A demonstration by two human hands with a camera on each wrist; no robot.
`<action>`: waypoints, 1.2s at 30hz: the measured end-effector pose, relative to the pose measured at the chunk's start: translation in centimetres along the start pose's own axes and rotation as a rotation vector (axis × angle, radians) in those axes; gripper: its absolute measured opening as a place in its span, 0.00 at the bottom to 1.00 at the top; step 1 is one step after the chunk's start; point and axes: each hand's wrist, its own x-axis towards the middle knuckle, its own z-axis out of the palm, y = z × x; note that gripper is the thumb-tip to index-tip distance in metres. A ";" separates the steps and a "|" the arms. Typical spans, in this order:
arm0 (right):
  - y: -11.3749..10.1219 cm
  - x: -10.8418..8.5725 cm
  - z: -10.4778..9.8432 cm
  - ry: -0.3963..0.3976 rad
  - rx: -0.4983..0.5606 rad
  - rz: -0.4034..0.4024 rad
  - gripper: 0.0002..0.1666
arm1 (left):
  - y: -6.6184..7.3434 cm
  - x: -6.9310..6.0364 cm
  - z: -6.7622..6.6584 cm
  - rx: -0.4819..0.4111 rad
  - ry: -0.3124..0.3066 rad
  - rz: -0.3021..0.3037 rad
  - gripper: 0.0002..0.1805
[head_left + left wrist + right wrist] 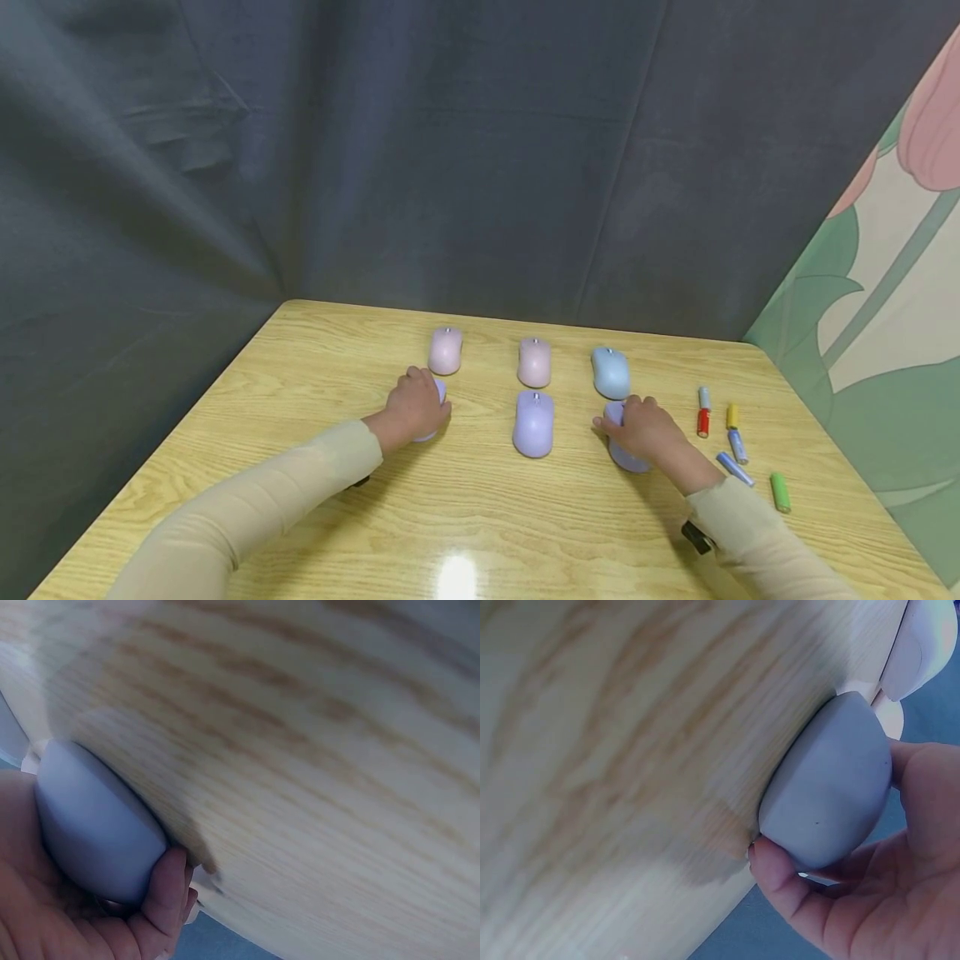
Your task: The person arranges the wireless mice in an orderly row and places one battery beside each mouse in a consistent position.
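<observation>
My left hand (417, 403) grips a purple computer mouse (101, 821) on the table, covering most of it in the head view. On the right, my right hand (647, 427) grips another purple mouse (829, 787), its thumb and fingers at the sides. Between the two hands lies a third purple mouse (533, 425), untouched. Behind are a pink mouse (446, 351) on the left, a second pink mouse (535, 363) in the middle and a light blue mouse (611, 373) just beyond my right hand.
Several small batteries lie right of my right hand, among them a red one (702, 423), a yellow one (732, 415) and a green one (781, 492). The wooden table (360, 533) ends at a dark curtain (465, 167) behind. A flower-patterned surface (900, 333) borders the right side.
</observation>
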 end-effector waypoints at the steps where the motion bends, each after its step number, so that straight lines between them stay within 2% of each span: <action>1: 0.0 0.0 0.0 -0.001 0.000 -0.001 0.47 | 0.0 0.0 0.0 0.000 -0.001 0.000 0.35; 6: 0.1 -0.1 -0.1 -0.006 -0.002 -0.008 0.48 | 0.0 0.0 0.0 0.010 -0.003 0.003 0.35; 13: 0.3 -0.3 -0.6 -0.006 0.038 -0.025 0.44 | 0.0 0.0 0.0 -0.020 -0.003 0.002 0.34; 22: 0.5 -0.4 -1.5 0.011 0.015 -0.052 0.47 | 0.0 0.0 0.0 -0.053 0.006 -0.013 0.33; 28: 0.5 -1.0 -2.6 0.017 0.033 -0.026 0.51 | 0.0 -0.1 0.0 -0.040 -0.002 -0.017 0.34; 36: 2.1 -2.3 -4.1 0.069 0.005 -0.005 0.54 | 0.1 -0.1 -0.1 -0.027 0.001 -0.014 0.34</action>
